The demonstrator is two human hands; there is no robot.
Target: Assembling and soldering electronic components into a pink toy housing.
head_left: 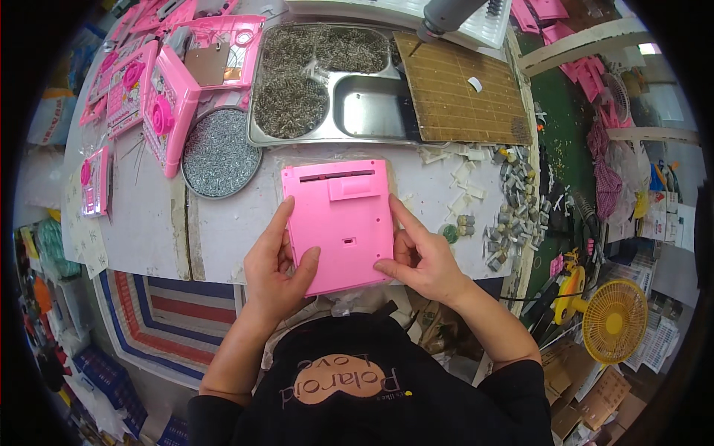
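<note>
A flat pink plastic casing [343, 230] is held between my two hands over the front edge of the table. It has a dark slot near the far end, a raised block beside it, a small rectangular opening and several screw holes. My left hand [281, 256] grips the left edge, thumb resting on the face. At the near right corner, my right hand [420, 253] has its thumb on the face and a finger along the side. The casing's underside is hidden. Beyond it stands a steel compartment tray [410, 141] with small dark metal screws in several wells.
A round dish [221, 152] of silvery screws sits left of the tray. Pink toy casings [167, 111] crowd the far left. A power screwdriver [446, 15] hangs over a brown slatted board [465, 89]. Small motors [517, 193] lie along the right edge; a yellow fan [614, 321] is beyond.
</note>
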